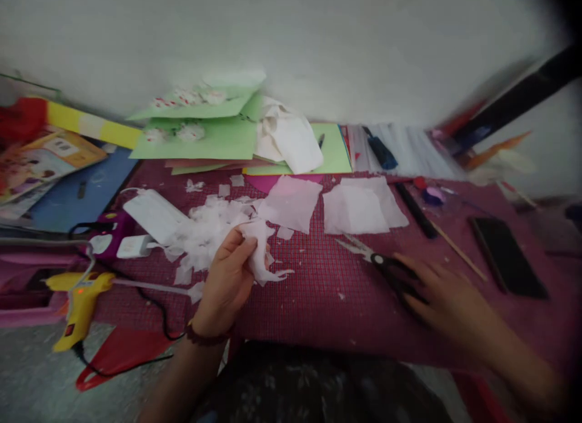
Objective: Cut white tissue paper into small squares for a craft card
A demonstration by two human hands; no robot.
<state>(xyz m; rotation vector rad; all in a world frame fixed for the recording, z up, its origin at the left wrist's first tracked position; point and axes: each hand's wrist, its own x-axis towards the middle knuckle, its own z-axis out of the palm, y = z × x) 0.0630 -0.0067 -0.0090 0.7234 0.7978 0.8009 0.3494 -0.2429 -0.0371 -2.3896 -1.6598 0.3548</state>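
Observation:
My left hand (231,276) pinches a crumpled piece of thin white tissue-like material (260,250) between thumb and fingers. A narrow curled strip hangs from its right side. My right hand (443,293), a little blurred, has its fingers around the black handles of a pair of scissors (386,271). The blades lie slightly apart and point to the upper left, low over the table. Beside my left hand spreads a heap of white cut scraps (204,229). Flat squares of thin white sheet (291,202) and a stack of white sheets (364,206) lie behind the hands.
A white face mask (154,214) lies left of the scraps. A yellow glue gun (84,302) rests at the left edge, its cord trailing. Green cards with white flowers (200,141) stand by the wall. A phone (507,256) and wooden stick (459,250) lie right.

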